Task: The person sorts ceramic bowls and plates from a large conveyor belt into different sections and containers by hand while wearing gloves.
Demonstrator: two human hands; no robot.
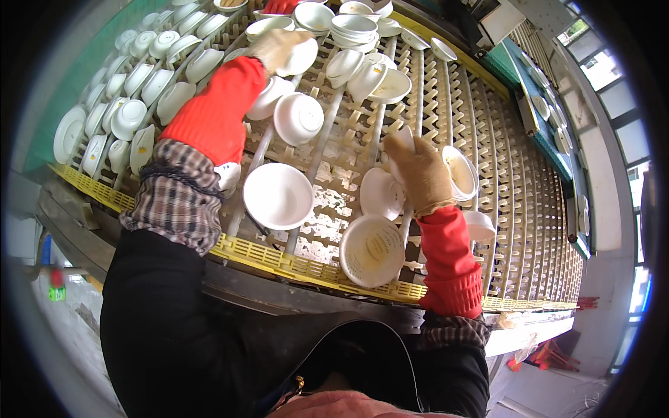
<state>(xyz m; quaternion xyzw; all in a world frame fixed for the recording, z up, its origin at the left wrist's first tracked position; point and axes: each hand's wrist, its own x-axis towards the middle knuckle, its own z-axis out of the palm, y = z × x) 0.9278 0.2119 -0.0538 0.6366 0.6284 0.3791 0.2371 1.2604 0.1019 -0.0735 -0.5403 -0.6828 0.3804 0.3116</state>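
My left hand (274, 48), in a tan glove with a red sleeve, reaches to the far middle and grips a white bowl (302, 57); the hand is slightly blurred. Just below it, overturned white bowls (299, 119) rest on the pegged conveyor belt (345, 137). My right hand (426, 175), gloved alike, pinches a white dish (401, 149), mostly hidden by the fingers. Beneath that hand a white bowl (381, 193) lies tilted, touching a bowl with printed writing inside (372, 251). An oval dish with yellowish residue (461, 172) leans right of the hand.
Tilted bowls and dishes (157, 86) fill the belt's left side. Stacked bowls (354, 30) stand at the far middle, near another person's red-gloved hand (281, 6). A yellow slotted edge (313, 271) borders the belt before me. A teal conveyor (554, 141) carries dishes at right.
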